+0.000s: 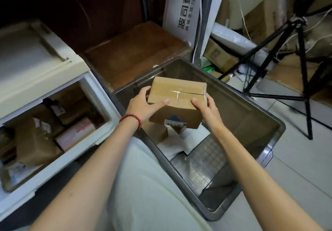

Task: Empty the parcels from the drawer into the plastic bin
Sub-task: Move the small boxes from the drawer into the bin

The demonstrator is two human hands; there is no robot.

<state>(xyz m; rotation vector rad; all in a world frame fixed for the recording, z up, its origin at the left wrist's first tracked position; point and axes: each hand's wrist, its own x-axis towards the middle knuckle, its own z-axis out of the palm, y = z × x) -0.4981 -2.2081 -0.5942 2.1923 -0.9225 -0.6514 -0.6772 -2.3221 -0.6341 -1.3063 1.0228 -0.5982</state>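
Head view: left hand, right hand grip parcel; parcel above plastic bin

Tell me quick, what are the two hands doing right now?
Left hand: grips the left side of the cardboard box, above the plastic bin.
Right hand: grips the right side of the same box.
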